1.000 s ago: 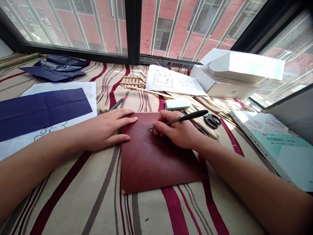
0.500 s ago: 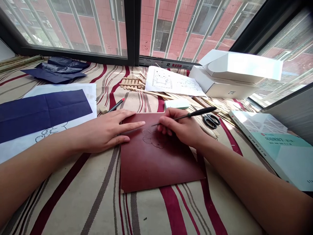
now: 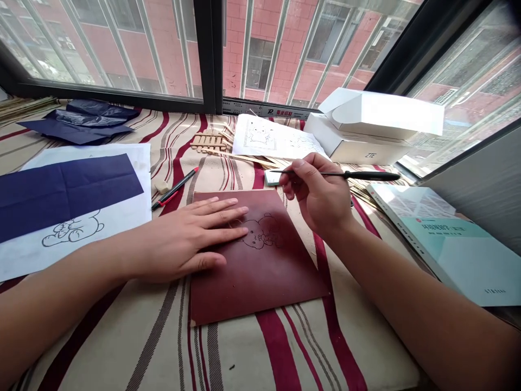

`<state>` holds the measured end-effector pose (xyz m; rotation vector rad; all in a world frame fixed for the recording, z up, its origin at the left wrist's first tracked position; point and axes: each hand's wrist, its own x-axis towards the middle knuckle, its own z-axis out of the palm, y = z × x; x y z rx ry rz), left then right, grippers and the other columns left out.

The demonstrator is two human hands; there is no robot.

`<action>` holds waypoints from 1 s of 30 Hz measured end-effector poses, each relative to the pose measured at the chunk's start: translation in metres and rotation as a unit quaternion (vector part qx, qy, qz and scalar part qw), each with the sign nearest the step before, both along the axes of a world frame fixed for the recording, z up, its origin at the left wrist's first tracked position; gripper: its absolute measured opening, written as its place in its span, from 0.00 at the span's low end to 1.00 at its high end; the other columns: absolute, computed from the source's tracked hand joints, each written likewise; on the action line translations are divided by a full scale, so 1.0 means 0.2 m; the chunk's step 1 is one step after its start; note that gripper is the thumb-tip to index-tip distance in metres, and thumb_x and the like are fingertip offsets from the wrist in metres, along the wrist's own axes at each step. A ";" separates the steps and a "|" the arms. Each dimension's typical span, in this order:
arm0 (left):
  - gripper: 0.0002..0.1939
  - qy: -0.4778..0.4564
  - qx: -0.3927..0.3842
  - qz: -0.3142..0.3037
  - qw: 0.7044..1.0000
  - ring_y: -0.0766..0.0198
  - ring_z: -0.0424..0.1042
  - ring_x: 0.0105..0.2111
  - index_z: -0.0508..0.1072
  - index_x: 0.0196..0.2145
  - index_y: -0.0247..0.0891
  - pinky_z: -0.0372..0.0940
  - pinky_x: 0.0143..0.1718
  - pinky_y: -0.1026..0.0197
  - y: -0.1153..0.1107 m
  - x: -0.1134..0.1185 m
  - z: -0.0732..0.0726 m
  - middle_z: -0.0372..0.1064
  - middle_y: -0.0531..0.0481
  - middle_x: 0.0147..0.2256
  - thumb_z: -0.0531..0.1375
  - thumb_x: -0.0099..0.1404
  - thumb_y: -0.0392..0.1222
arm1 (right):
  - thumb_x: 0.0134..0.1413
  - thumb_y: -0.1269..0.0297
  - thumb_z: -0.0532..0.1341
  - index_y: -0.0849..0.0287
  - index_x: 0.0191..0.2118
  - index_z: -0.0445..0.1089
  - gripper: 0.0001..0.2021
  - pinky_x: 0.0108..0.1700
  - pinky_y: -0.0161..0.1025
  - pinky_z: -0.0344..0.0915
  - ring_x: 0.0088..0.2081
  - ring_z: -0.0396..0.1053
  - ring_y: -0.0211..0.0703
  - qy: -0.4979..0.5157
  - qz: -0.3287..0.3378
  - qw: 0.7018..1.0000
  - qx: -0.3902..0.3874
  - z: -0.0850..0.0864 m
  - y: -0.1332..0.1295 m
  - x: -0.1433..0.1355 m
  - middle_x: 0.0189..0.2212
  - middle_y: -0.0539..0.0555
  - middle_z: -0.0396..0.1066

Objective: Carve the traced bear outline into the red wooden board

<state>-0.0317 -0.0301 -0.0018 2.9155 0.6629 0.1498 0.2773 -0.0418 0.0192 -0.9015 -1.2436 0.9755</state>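
A dark red board (image 3: 252,282) lies on the striped cloth, with a small bear-like outline (image 3: 258,234) on its upper part. My left hand (image 3: 189,233) rests flat on the board's left side, fingers spread, fingertips over the edge of the outline. Raised above the board's upper right corner, my right hand (image 3: 319,190) pinches a thin tool (image 3: 372,176) with a black handle. The tool's fine tip points left and is clear of the board. Left of the board, a white sheet (image 3: 24,260) with a drawn figure lies partly under dark blue paper (image 3: 69,187).
A pen (image 3: 175,189) and an eraser (image 3: 161,187) lie behind my left hand. Farther back are small wooden sticks (image 3: 209,142), a printed sheet (image 3: 277,138) and a white box (image 3: 370,149). A book (image 3: 459,244) lies at the right; crumpled blue paper (image 3: 87,120) at the back left.
My right hand has lifted off the board and moved right with the tool, uncovering more of the outline. My left hand has shifted over the board with its fingers spread. The view has shifted slightly.
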 end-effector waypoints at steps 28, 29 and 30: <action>0.39 -0.064 0.071 0.139 0.986 0.44 0.67 0.70 0.76 0.68 0.43 0.59 0.74 0.39 0.07 -0.05 0.03 0.70 0.41 0.70 0.41 0.81 0.68 | 0.60 0.49 0.72 0.55 0.30 0.66 0.19 0.26 0.35 0.65 0.24 0.68 0.36 -0.181 0.203 0.961 -0.058 0.01 -0.04 -0.13 0.25 0.50 0.76; 0.40 -0.062 0.058 0.137 0.987 0.44 0.67 0.70 0.75 0.69 0.42 0.59 0.74 0.40 0.06 -0.04 0.03 0.70 0.40 0.70 0.41 0.81 0.69 | 0.60 0.50 0.72 0.55 0.30 0.66 0.19 0.26 0.35 0.64 0.24 0.67 0.36 -0.187 0.210 0.958 -0.062 -0.01 -0.03 -0.14 0.24 0.49 0.75; 0.41 -0.053 0.042 0.137 0.988 0.44 0.66 0.70 0.73 0.70 0.40 0.59 0.74 0.41 0.04 -0.02 0.03 0.69 0.39 0.70 0.40 0.81 0.69 | 0.61 0.50 0.71 0.55 0.30 0.66 0.19 0.26 0.35 0.64 0.24 0.67 0.36 -0.192 0.211 0.956 -0.063 -0.03 -0.03 -0.14 0.24 0.49 0.75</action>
